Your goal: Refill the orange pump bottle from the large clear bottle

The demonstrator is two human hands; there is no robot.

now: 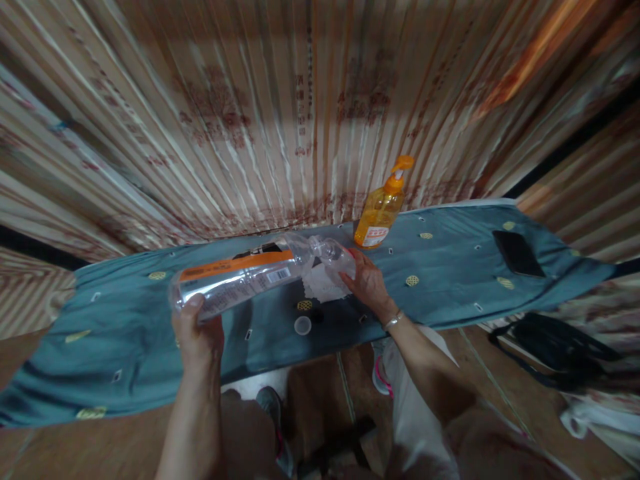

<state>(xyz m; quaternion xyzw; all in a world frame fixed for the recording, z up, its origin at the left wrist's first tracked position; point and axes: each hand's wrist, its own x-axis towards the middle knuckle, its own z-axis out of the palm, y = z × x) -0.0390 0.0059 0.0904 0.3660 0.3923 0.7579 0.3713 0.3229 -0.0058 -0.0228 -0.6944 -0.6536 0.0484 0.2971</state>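
A large clear plastic bottle (240, 280) with an orange and silver label lies nearly level above the cloth, its neck toward the right. My left hand (197, 333) is closed around its base end. At the neck end, my right hand (369, 283) grips a clear plastic piece (340, 257), flared like a funnel or a cut bottle top. Whether that piece touches the bottle's mouth I cannot tell. Beneath it, a white crumpled tissue-like sheet (325, 287) rests on the cloth. A small round translucent cap (303, 325) lies nearer to me, beside a small dark object (317, 315).
Behind my right hand stands an orange pump bottle (379, 217) of yellow liquid. A dark phone-like slab (519, 253) lies at the right of the teal cloth-covered table (135, 333). Patterned curtains (250, 133) hang behind. A dark bag (555, 343) sits beyond the table's right front edge.
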